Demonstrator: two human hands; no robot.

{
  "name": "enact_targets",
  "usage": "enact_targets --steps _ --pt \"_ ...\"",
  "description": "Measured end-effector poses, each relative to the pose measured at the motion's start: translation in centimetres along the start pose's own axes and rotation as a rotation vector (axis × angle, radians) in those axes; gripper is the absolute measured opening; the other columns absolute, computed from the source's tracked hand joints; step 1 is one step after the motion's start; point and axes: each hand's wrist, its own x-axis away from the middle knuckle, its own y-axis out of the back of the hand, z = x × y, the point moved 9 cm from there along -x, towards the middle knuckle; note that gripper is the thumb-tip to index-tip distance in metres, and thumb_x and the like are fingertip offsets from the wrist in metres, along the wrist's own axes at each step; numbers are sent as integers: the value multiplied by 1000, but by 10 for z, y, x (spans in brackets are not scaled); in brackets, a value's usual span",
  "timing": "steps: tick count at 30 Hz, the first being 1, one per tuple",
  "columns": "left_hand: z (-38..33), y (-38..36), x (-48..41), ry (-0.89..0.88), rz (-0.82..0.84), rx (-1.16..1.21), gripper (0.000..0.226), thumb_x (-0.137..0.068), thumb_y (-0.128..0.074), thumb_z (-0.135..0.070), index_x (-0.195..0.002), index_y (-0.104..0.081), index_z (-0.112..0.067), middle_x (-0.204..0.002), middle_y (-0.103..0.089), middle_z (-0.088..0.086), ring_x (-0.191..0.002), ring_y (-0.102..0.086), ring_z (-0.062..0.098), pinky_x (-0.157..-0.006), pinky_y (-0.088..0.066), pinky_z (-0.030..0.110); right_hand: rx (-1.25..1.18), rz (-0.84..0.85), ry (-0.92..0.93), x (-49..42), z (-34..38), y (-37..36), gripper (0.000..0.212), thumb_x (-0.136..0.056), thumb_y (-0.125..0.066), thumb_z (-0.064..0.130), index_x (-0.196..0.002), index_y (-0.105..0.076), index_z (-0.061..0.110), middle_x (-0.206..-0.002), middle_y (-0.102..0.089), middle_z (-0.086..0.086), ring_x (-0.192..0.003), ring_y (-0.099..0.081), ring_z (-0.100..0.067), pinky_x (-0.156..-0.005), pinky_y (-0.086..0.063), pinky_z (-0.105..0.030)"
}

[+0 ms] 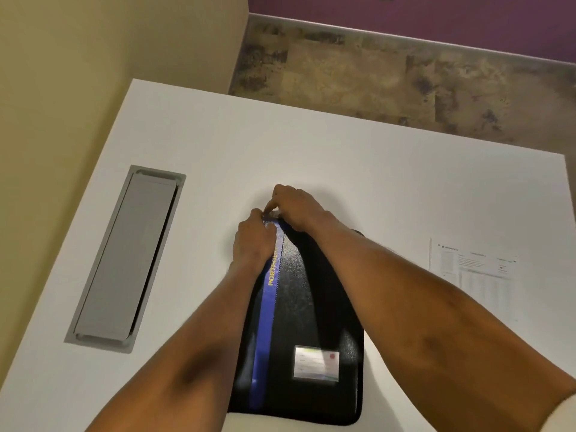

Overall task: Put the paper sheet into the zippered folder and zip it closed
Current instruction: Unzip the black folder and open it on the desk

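Black faux-leather is what the zippered folder (pixel 305 325) looks like from the head camera, with a blue stripe (pixel 265 325) running down its left side and a small label (pixel 316 363) near its close end; it's lying flat around the middle of the white table (pixel 311 145), reaching toward the near edge. Both hands are meeting at the folder's far left corner: the left hand (pixel 254 241) is pressing down on the stripe end with fingers curled, and the right hand (pixel 296 207) is pinching something tiny there, probably the zipper pull, though it's too small to say for sure. The paper sheet (pixel 473 269) is sitting flat over by the table's right edge, well apart from the folder, so it's not going in yet. My guess: the folder is semi-stiff and a bit slick, so it needs pinning while the pull is tugged. The paper is light and floppy, best lifted by an edge or corner. A grey cable hatch (pixel 124 260) is sitting near the left edge.
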Motion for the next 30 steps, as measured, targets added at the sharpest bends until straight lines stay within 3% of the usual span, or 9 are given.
enact_targets --steps 4,14,23,30 --pt "0 0 0 -25 -24 17 23 -93 -50 -21 -115 -55 -16 -105 -69 11 -96 -64 36 -78 -50 40 37 -2 31 -4 4 4 14 -89 -63 19 -100 -72 21 -112 -61 -2 -103 -59 -28 -94 -49 -45" --pt "0 2 2 -34 -46 11 23 -92 -57 -27 -113 -53 -19 -98 -66 4 -85 -60 31 -71 -43 35 252 -58 211 13 -2 11 13 -94 -60 17 -94 -73 17 -110 -60 -2 -102 -56 -26 -89 -45 -40" --pt "-8 1 4 -62 -42 19 28 -90 -61 -31 -113 -52 -18 -102 -67 5 -90 -64 29 -77 -53 38 187 -108 112 40 -42 9 15 -97 -57 23 -95 -66 11 -108 -59 -2 -99 -55 -29 -86 -46 -44" --pt "-19 -12 6 -82 -3 21 20 -89 -61 -28 -104 -50 -20 -96 -65 5 -86 -63 30 -71 -48 34 212 -99 79 56 -61 3 16 -99 -55 25 -97 -67 14 -109 -61 0 -104 -56 -27 -91 -44 -43"
